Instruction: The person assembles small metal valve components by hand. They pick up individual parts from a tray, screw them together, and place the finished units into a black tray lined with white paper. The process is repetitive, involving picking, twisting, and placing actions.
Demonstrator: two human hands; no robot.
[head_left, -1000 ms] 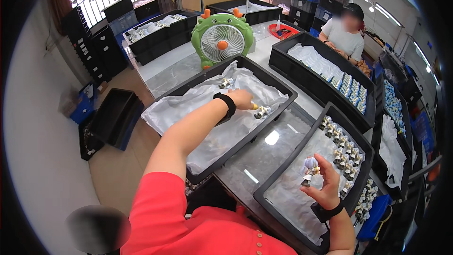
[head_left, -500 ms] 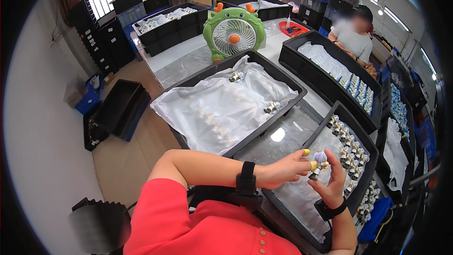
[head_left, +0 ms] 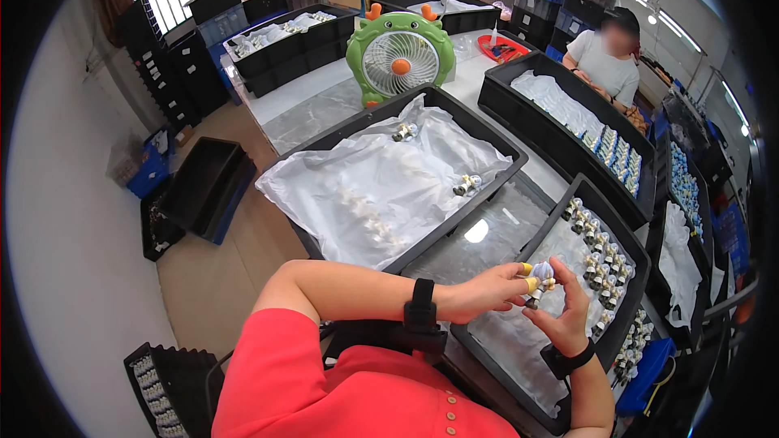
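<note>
The right hand (head_left: pixel 565 318) pinches a lilac-headed figurine (head_left: pixel 542 273) above the black tray (head_left: pixel 643 268); the left hand (head_left: pixel 484 292) meets it with yellow-tipped fingers, grip unclear. A slack pinch could drop it against the ranked figurines (head_left: pixel 601 282) along the tray's right edge.

Left elbow (head_left: pixel 286 277) is bent outward; left forearm (head_left: pixel 361 288) lies nearly level, directed rightward. Left hand (head_left: pixel 492 289) is close beside right hand (head_left: pixel 570 312). Right forearm (head_left: pixel 590 397) rises steeply, thumb (head_left: pixel 545 321) and fingers (head_left: pixel 570 282) curved into a pinch.
</note>
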